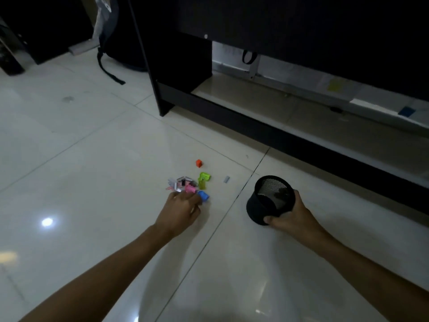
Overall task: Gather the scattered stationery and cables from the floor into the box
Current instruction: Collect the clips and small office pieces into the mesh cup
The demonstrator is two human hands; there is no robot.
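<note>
Grip state, right hand (293,216): closed around a black mesh pen cup (270,200). Thumb lies on the near side of the cup wall, fingers wrap the far side at the rim. The cup is tilted, its open mouth turned up and away from the person, towards the dark furniture; its long axis leans from the floor end nearest the person up to the rim. Something dark lies inside against the mesh; what it is cannot be told.

Grip state, left hand (181,211): fingers curled down onto a small heap of clips (180,183) on the white tiled floor (81,159). Fingertips touch the near edge of the heap. Whether any piece is actually pinched cannot be told, as the fingers hide the contact.

Items around the left grip:
- pink clip (190,188), touching the fingertips
- blue clip (204,196), just beside the fingers, on the side towards the right hand
- green clip (203,180), just beyond the pink one
- orange clip (199,163), further out, apart from the heap
- small grey piece (226,179), between the heap and the cup

A dark tile joint runs between the two hands. Beyond both grips stands a black desk frame (162,66) with a low rail; a black strap (109,70) trails on the floor further off.
</note>
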